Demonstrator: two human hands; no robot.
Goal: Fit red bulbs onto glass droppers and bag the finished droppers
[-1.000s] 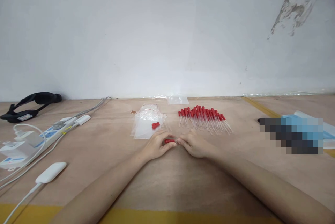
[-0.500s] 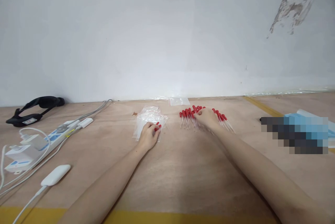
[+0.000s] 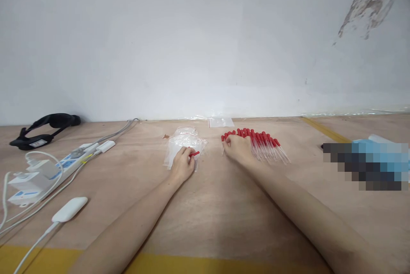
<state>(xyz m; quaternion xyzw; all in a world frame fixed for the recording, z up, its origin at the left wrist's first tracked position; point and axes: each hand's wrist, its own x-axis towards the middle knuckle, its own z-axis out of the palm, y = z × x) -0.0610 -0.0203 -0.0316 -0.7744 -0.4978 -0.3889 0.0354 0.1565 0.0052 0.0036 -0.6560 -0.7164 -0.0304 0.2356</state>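
My left hand [image 3: 182,163] rests on a small stack of clear plastic bags [image 3: 184,143] and pinches a small red rubber bulb [image 3: 194,153] at its fingertips. Over to the right, my right hand [image 3: 235,147] lies on the left end of a row of several glass droppers with red bulbs [image 3: 262,142], fingers curled over them. Whether it grips one cannot be told. Both forearms stretch across the wooden table [image 3: 211,210].
A white power strip with plugged adapters and cables [image 3: 48,169] sits at the left, with a black headband device [image 3: 45,128] behind it and a white power bank [image 3: 69,209] nearer. Another clear bag [image 3: 220,122] lies by the wall. Blue items at the right are blurred.
Both hands left the table's middle, where they held one dropper together. The left went to the bags with a red bulb; the right went to the dropper row, then slid to its left end.
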